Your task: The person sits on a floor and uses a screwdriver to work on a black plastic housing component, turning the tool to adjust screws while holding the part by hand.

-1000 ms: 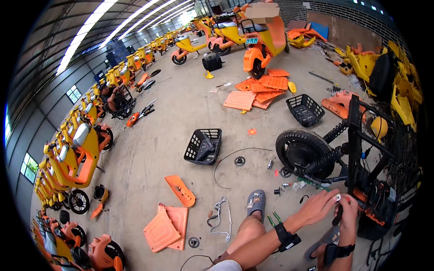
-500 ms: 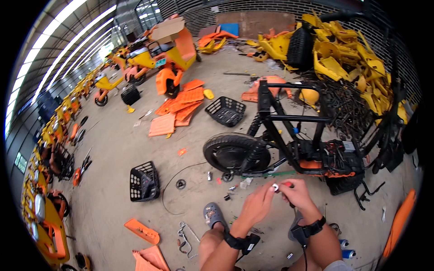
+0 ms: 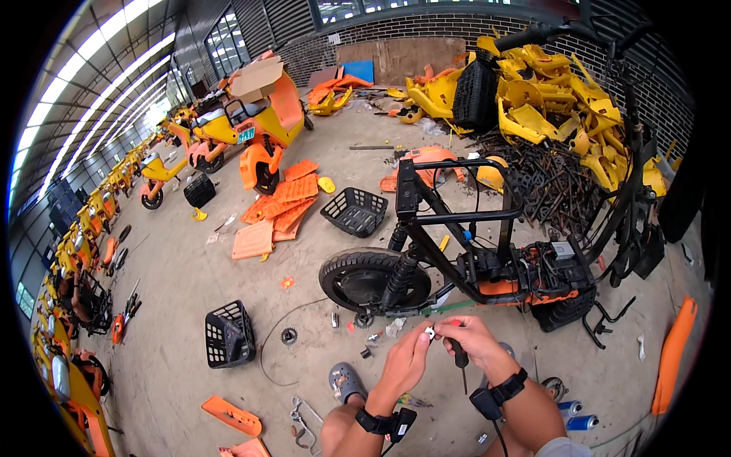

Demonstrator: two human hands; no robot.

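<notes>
My left hand (image 3: 407, 356) pinches a small whitish metal part (image 3: 430, 333) between thumb and fingertips. It is too small to name. Close beside it, my right hand (image 3: 480, 343) is closed on a screwdriver (image 3: 460, 356) with a red and black handle, its thin shaft pointing down at the floor. The two hands almost meet in front of a stripped black scooter frame (image 3: 462, 218), which lies low on the floor with its rear wheel (image 3: 373, 280) to the left. Loose sprockets (image 3: 288, 336) and a metal socket-like cylinder (image 3: 335, 320) lie left of my hands.
Black plastic baskets (image 3: 230, 335) (image 3: 355, 212) stand on the concrete. Orange panels (image 3: 283, 199) lie farther back, and yellow body parts (image 3: 533, 99) are heaped at far right. Blue spray cans (image 3: 582, 423) lie by my right forearm. Parked yellow scooters line the left side.
The view has tilted up slightly, shifting the scene left and down. My right hand has turned, so the screwdriver's dark handle and shaft now show. Both hands stay close together.
</notes>
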